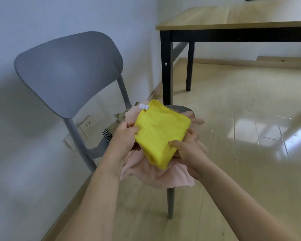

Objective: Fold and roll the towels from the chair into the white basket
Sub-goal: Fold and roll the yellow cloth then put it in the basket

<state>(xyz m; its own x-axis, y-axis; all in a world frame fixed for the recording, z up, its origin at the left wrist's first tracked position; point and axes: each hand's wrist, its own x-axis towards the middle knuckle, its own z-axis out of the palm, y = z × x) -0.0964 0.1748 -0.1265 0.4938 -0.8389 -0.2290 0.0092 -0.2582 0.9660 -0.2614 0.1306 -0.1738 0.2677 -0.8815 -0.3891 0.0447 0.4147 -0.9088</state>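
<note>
Yellow towel [161, 131] folded, long axis diagonal, tag corner far-left; left hand [124, 134], right hand [188, 146] grip its edges.

Under the yellow towel [161, 132] held between the left hand [124, 136] and right hand [188, 148], most of the chair [68, 73] seat is hidden; the pink towel [156, 174] lying beneath the grip covers the rest, and how it is folded cannot be told. The fingers of both hands go under the yellow cloth and are out of sight. Left of the grip a patterned cloth [119, 120] shows only as a scrap. The print on the white tag [144, 106] above the grip is too small to read. The table [233, 18] is cut off by the top and right edges
</note>
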